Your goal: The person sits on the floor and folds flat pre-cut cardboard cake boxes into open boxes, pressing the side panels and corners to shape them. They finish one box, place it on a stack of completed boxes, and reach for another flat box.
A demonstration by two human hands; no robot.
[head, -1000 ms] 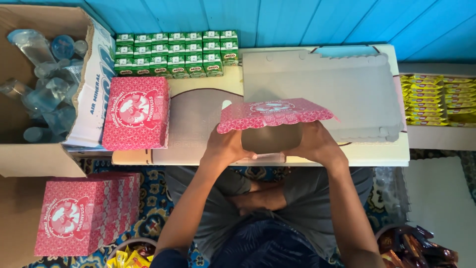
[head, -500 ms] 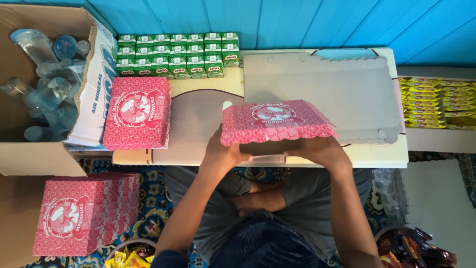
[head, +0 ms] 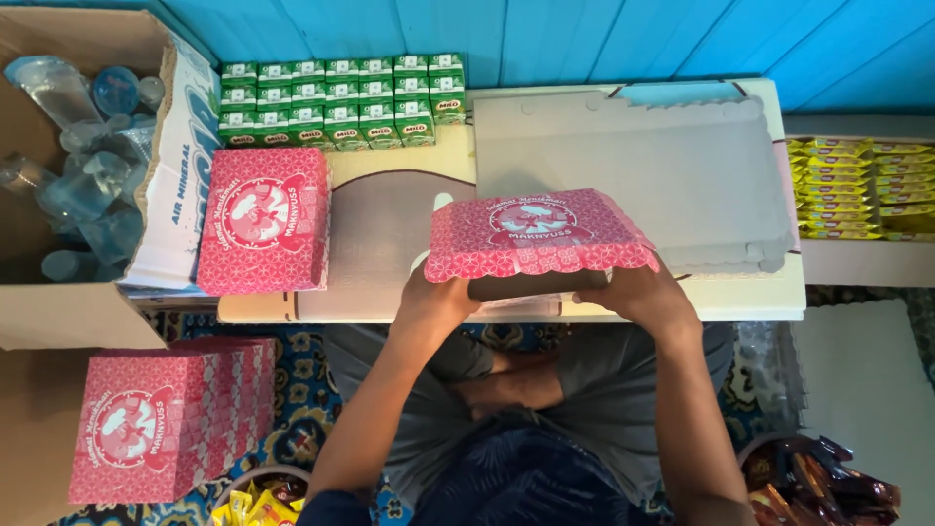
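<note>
- Pink box [head: 541, 234], table centre: left hand [head: 438, 302] at 7 o'clock, right hand [head: 638, 292] at 5 o'clock, both gripping its near edge.
- Risk: scalloped lid may pop open; thin card could buckle under squeezing.

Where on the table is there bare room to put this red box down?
Free: the brown patch of the table between the closed red box and the held red box. Crowded: green cartons along the back, flat grey cardboard at right.
</note>
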